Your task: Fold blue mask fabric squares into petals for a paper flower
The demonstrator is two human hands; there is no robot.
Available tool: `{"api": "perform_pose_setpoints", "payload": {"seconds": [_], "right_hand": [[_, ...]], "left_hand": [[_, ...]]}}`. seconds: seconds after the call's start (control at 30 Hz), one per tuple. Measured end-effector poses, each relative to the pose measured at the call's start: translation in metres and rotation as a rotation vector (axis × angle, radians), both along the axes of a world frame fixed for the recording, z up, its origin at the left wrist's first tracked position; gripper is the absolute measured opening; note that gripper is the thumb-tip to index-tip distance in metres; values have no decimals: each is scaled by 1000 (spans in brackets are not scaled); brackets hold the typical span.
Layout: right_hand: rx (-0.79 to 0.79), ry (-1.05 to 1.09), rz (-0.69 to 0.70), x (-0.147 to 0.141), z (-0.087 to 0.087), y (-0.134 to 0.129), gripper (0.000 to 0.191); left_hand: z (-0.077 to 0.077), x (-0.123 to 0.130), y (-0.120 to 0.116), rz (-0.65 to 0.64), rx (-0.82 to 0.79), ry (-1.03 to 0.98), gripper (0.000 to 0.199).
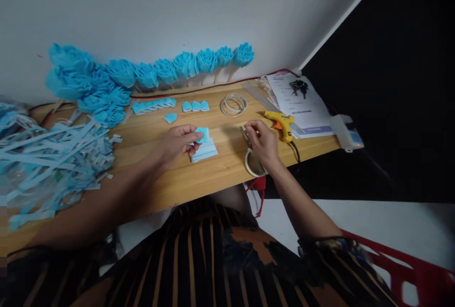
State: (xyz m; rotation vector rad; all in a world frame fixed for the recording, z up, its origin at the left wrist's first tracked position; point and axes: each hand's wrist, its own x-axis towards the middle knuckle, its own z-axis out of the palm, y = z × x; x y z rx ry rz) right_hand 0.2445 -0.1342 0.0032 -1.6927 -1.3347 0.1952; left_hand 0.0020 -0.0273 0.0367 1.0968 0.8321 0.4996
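Observation:
My left hand (184,140) pinches a small blue square (202,135) between thumb and fingers, just above a stack of pale blue pieces (205,153). To the right, my right hand (261,139) is closed, with its fingertips pressed together over the scissors (250,164); what they hold, if anything, is too small to name. The scissors' white handle loops show below that hand. Behind the stack lie a single folded blue piece (170,118), a group of folded blue pieces (195,106) and a longer row of them (154,105).
Blue fabric-like flowers (164,71) line the wall. Pale blue strips (64,160) are heaped at left. A white coil (233,104), a yellow glue gun (280,123), paper (302,103) with keys (299,87) and a white device (346,132) lie at right.

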Motion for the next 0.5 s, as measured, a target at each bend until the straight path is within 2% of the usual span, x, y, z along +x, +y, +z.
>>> {"api": "perform_pose_setpoints", "payload": {"seconds": [0.1,0.2,0.37,0.5], "right_hand": [[172,-61,147,-26,19,3,16],[279,-152,267,-50,30,8,15],[433,-272,355,-69,26,15,13],[455,-358,368,-70,20,18,14]], "left_hand": [[0,-3,-5,-26,-30,19,25],[0,-6,-9,-63,-41,5,20],[1,-9,-12,-93,-54,-30,21],[2,-8,-15,-100,-60,-39,18]]}}
